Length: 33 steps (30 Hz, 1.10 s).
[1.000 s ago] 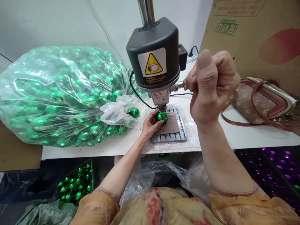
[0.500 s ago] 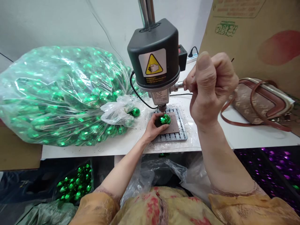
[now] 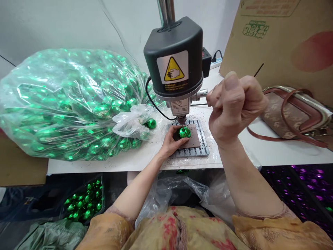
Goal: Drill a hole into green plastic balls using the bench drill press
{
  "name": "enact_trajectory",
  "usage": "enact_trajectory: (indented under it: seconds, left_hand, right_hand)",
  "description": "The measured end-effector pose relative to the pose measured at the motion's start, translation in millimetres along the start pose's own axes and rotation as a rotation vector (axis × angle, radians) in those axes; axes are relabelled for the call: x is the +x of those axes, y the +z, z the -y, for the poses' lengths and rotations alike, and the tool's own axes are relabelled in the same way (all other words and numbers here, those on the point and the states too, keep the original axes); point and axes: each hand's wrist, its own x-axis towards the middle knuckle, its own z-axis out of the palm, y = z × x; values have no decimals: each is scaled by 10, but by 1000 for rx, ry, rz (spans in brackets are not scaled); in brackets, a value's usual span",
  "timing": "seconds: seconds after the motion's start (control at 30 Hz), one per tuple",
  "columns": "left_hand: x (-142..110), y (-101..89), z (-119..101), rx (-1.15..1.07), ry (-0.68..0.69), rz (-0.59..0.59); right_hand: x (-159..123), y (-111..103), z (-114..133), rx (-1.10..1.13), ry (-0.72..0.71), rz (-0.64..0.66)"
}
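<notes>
Under the chuck of a black bench drill press (image 3: 173,52), my left hand (image 3: 171,140) is closed around a shiny green faceted ball (image 3: 185,132). The ball rests on a brown board (image 3: 194,140), which lies on the slotted metal base plate (image 3: 204,146). A thin drill bit (image 3: 183,126) reaches down to the top of the ball; how deep it goes I cannot tell. My right hand (image 3: 235,106) is a fist around the feed lever at the drill's right side, and the fingers hide most of the lever.
A big clear bag (image 3: 75,104) of green balls fills the left of the white table (image 3: 104,168). One loose green ball (image 3: 151,123) is by its knot. On the right are a brown handbag (image 3: 293,114) and a cardboard box (image 3: 281,52). Below the edge stands a bin of green balls (image 3: 85,201).
My right fist has come down a little with the lever, and the drill bit now shows at the ball's top. My left hand keeps the ball in place. The view has shifted slightly.
</notes>
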Motion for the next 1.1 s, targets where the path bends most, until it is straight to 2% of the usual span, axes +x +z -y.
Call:
enact_trajectory:
  seconds: [0.43, 0.7, 0.93, 1.03, 1.1]
  left_hand:
    - [-12, -8, 26, 71, -2, -2]
    - [-10, -18, 48, 70, -1, -2]
    - [-13, -2, 24, 53, 8, -19]
    - [-18, 6, 16, 74, -2, -46]
    - [-18, 9, 16, 78, -9, -52]
  right_hand:
    - [-110, -68, -141, 119, -181, -3]
    - [-182, -114, -157, 110, -221, 22]
    - [-252, -164, -270, 187, -297, 42]
    - [-258, -147, -264, 186, -279, 25]
    - [-194, -92, -209, 145, -210, -30]
